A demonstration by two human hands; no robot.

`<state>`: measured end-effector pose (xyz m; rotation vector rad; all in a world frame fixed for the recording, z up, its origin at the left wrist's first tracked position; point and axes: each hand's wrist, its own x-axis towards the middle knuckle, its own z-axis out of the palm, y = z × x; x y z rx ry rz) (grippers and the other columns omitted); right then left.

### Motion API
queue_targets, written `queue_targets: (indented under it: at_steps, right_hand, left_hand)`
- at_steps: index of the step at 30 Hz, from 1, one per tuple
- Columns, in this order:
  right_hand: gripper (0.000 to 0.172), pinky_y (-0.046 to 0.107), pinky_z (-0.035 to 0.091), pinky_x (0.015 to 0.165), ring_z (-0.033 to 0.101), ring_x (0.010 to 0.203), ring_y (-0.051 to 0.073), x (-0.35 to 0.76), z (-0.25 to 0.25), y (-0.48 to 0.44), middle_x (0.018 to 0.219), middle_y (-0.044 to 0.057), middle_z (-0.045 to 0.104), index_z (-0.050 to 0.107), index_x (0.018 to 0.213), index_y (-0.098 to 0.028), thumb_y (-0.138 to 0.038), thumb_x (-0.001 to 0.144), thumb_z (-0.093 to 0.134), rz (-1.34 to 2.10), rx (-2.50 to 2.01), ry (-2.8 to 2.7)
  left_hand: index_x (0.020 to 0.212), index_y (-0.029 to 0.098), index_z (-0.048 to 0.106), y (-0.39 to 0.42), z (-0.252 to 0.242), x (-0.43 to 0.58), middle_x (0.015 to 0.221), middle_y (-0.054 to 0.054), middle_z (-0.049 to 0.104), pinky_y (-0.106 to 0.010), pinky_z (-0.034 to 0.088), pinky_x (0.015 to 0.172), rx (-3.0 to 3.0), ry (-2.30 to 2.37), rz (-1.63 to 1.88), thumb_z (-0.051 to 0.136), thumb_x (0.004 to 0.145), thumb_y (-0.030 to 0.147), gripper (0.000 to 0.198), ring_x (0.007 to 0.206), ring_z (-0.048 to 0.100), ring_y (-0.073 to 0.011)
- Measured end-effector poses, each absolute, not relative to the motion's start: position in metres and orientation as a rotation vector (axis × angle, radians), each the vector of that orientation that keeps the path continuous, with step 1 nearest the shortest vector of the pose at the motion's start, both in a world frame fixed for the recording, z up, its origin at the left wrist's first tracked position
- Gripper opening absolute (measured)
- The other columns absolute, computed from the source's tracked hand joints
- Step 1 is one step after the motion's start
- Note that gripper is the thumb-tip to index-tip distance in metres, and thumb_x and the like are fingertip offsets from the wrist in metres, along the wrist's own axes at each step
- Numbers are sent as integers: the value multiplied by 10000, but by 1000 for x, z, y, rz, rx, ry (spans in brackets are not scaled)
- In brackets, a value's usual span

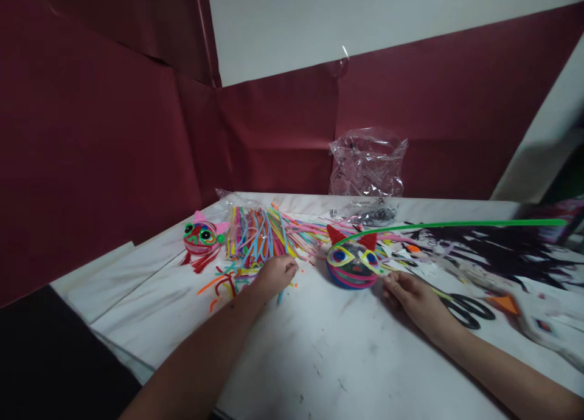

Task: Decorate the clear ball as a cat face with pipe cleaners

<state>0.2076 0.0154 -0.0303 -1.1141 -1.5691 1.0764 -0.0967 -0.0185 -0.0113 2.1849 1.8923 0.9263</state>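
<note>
A round cat-face ornament (353,268) with red ears, yellow-rimmed blue eyes and pink and blue bands stands at the middle of the table, facing me. My right hand (408,295) is closed, its fingertips pinching at the ornament's right edge. Across the ornament's brow runs a long green pipe cleaner (456,223) that stretches far out to the right. My left hand (276,275) is curled closed over the table, left of the ornament and apart from it. Whatever its fingers may hold is hidden. Close by it lies a bundle of colourful pipe cleaners (255,231).
A second face ornament (201,237) with red tassels sits at the left. Cut pipe cleaner pieces (225,282) lie near my left forearm. To the right are black-handled scissors (469,310), a glue gun (536,323) and black scraps (502,250). A clear plastic bag (367,171) stands behind.
</note>
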Motion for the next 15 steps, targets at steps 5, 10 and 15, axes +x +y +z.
queue_targets:
  at_steps: [5,10,15]
  right_hand:
    - [583,260,308,428,380,433,109,207,-24,12,456,-20,450,495,533,-200,-770,656,523,1009,-1157,-1645]
    - [563,265,318,448,385,455,112,208,-26,12,481,-11,468,506,542,-195,-738,689,526,979,-1161,-1676]
    - [549,265,308,442,377,450,112,209,-30,15,475,-13,465,509,543,-197,-724,696,538,1005,-1157,-1688]
  left_hand:
    - [756,199,666,-19,-10,-95,734,0,678,-225,458,704,2220,1954,939,520,795,191,151,717,611,-131]
    - [1071,149,599,-24,4,-98,1247,-174,542,-500,284,1032,2062,2422,1107,475,832,218,279,1246,396,-322]
    - [1030,90,606,-24,3,-103,1047,-213,623,-506,382,921,2002,2624,798,532,811,314,322,1085,525,-350]
